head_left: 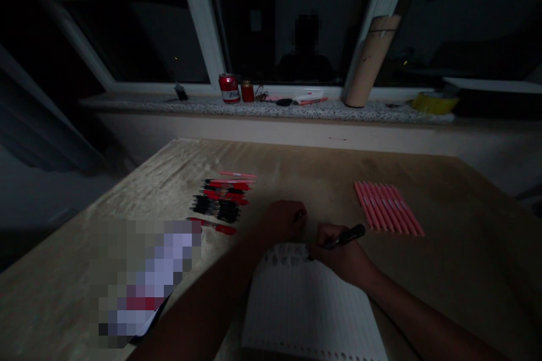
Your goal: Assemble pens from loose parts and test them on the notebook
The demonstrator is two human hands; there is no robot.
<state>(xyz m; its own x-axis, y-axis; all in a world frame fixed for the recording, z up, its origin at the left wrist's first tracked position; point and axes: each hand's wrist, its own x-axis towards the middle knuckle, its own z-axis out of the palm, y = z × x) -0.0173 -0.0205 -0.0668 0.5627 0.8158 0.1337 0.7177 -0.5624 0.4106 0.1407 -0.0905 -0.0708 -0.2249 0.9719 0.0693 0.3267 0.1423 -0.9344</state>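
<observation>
You have one notebook [313, 310] and about eight pink pens [387, 206]. Your right hand [342, 256] pinches one black pen [350, 234]; your left hand [283, 219] is curled into a loose fist.

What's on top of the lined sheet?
The lined sheet bears handwriting near its far edge; the right hand, gripping a black pen, covers the far right corner. Anything beneath that hand is hidden.
</observation>
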